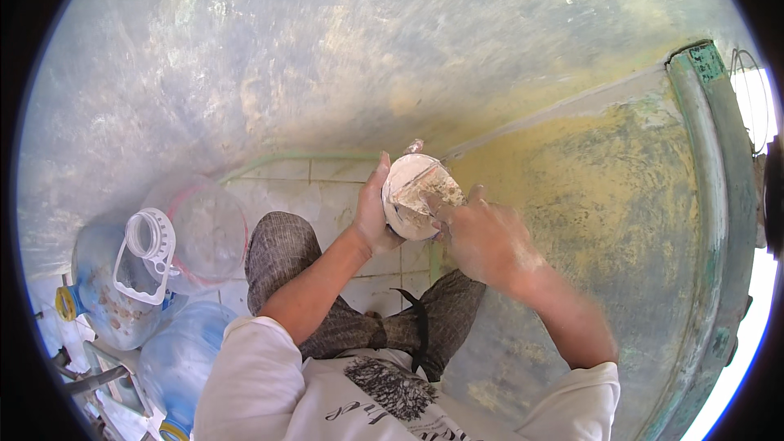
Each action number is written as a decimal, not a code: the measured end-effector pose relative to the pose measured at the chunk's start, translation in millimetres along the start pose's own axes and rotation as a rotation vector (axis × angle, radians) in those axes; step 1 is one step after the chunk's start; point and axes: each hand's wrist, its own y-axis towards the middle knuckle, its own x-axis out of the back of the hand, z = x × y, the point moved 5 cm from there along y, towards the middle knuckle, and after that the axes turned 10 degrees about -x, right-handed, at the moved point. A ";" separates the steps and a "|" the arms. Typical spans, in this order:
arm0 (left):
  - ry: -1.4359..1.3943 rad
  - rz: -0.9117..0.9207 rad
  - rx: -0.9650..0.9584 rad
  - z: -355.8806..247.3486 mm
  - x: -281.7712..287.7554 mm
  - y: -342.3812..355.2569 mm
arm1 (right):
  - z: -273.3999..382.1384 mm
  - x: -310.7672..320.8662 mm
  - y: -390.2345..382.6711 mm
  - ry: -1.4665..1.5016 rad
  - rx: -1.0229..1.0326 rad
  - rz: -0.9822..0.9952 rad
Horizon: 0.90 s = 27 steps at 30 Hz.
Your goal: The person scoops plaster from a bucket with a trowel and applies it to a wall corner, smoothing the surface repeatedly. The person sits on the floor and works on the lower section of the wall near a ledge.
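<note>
Left fingers [415, 147] clasp a round tub [402, 219], right fingers [449, 216] gripping a smeared scraper [428, 186].

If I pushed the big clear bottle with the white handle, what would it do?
The clear bottle would probably slide or tip easily, as its see-through walls look thin. Its round body might roll if knocked over. The white handle looks easy to grip.

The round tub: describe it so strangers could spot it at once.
Start at the big mottled wall. Down at the picture's middle, the left hand holds the tub, the right hand at its mouth. Round, whitish and smeared, it differs from the see-through bottles at left.
</note>
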 end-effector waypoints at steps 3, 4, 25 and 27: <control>-0.015 -0.024 -0.013 1.2 3.9 3.0 | -2.1 -7.3 -2.5 0.034 -0.030 0.050; -0.017 -0.049 -0.015 3.7 5.1 3.6 | -5.5 -7.6 -3.5 0.036 -0.024 0.055; 0.008 0.007 -0.155 3.5 4.2 9.1 | -23.8 -3.1 17.9 0.343 0.050 0.060; 0.009 0.022 -0.191 2.7 -2.2 7.6 | -23.4 0.2 23.5 0.349 0.025 0.115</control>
